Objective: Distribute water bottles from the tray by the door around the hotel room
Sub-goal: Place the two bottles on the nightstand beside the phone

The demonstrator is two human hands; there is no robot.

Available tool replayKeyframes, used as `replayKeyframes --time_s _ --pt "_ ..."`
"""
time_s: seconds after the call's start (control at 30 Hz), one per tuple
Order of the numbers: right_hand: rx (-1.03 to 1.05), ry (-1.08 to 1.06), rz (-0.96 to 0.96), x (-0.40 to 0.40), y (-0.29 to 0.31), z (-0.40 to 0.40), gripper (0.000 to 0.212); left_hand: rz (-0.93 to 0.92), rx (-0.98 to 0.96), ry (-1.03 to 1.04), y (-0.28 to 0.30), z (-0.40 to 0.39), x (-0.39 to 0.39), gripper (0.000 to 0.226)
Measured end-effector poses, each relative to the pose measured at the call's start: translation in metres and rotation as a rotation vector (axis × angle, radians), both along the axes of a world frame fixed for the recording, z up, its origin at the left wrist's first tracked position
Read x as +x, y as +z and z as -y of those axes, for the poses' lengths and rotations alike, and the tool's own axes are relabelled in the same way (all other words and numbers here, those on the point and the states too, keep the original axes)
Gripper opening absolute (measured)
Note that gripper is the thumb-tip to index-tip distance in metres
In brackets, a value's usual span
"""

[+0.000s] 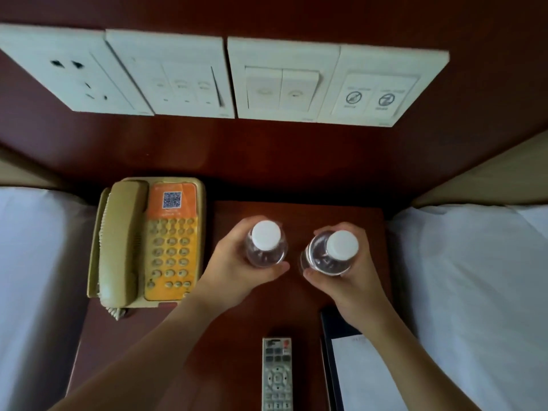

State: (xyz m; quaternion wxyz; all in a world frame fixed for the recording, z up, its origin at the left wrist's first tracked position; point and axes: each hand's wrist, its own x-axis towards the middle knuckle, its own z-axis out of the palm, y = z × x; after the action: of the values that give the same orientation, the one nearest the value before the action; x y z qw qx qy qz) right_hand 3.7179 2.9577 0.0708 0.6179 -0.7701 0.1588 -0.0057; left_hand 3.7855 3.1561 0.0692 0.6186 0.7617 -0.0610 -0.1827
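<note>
Two clear water bottles with white caps stand upright over the dark wooden nightstand (pixel 237 315), seen from above. My left hand (pixel 234 262) is wrapped around the left bottle (pixel 266 243), to the right of the telephone. My right hand (pixel 353 280) grips the right bottle (pixel 333 253) a short way to its right. The two bottles are apart, with a narrow gap between them. Their lower parts are hidden by my fingers, so I cannot tell whether they touch the tabletop.
A beige and orange telephone (pixel 148 241) fills the nightstand's left side. A grey remote control (pixel 277 375) lies near the front, beside a dark folder with a white notepad (pixel 364 378). White beds (pixel 474 292) flank the nightstand. Wall switch panels (pixel 231 78) are behind.
</note>
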Motion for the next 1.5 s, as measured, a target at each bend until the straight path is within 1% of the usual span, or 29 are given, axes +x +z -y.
replayKeyframes --time_s 0.13,0.27,0.37,0.43,0.57,0.67,0.83,0.97,1.03,1.1,1.27,1.43,1.5 --pt "-0.054 0.067 -0.010 0.000 -0.004 0.004 0.073 0.010 0.015 -0.029 -0.009 0.002 0.004 0.065" --pt "-0.103 0.091 -0.098 -0.008 -0.009 0.007 0.071 0.029 0.154 -0.084 -0.014 -0.004 -0.005 0.065" --pt "-0.125 0.121 -0.203 -0.009 -0.019 0.010 0.074 0.021 0.236 -0.080 -0.019 -0.008 -0.007 0.067" --pt "-0.143 0.149 -0.245 -0.007 -0.024 0.012 0.070 0.028 0.286 -0.090 -0.022 -0.010 -0.003 0.065" --pt "-0.185 0.171 -0.234 0.009 -0.032 0.016 0.063 0.037 0.320 -0.183 -0.027 -0.008 0.019 0.057" --pt "-0.202 0.177 -0.169 0.029 -0.037 0.018 0.066 0.060 0.305 -0.236 -0.029 -0.003 0.042 0.066" --pt "-0.190 0.205 -0.105 0.062 -0.039 0.021 0.061 0.085 0.278 -0.264 -0.034 0.006 0.075 0.074" --pt "-0.216 0.244 -0.138 0.074 -0.043 0.024 0.058 0.057 0.357 -0.319 -0.037 0.008 0.086 0.072" --pt "-0.227 0.242 -0.156 0.076 -0.046 0.024 0.057 0.064 0.431 -0.306 -0.039 0.009 0.085 0.076" --pt "-0.222 0.248 -0.172 0.078 -0.047 0.025 0.057 0.072 0.465 -0.285 -0.042 0.010 0.085 0.078" --pt "-0.219 0.282 -0.187 0.082 -0.048 0.027 0.058 0.048 0.471 -0.281 -0.043 0.012 0.087 0.073" --pt "-0.229 0.292 -0.197 0.082 -0.046 0.027 0.059 0.061 0.483 -0.263 -0.047 0.011 0.085 0.078" --pt "-0.228 0.308 -0.229 0.081 -0.041 0.023 0.068 0.031 0.480 -0.262 -0.048 0.011 0.085 0.081"
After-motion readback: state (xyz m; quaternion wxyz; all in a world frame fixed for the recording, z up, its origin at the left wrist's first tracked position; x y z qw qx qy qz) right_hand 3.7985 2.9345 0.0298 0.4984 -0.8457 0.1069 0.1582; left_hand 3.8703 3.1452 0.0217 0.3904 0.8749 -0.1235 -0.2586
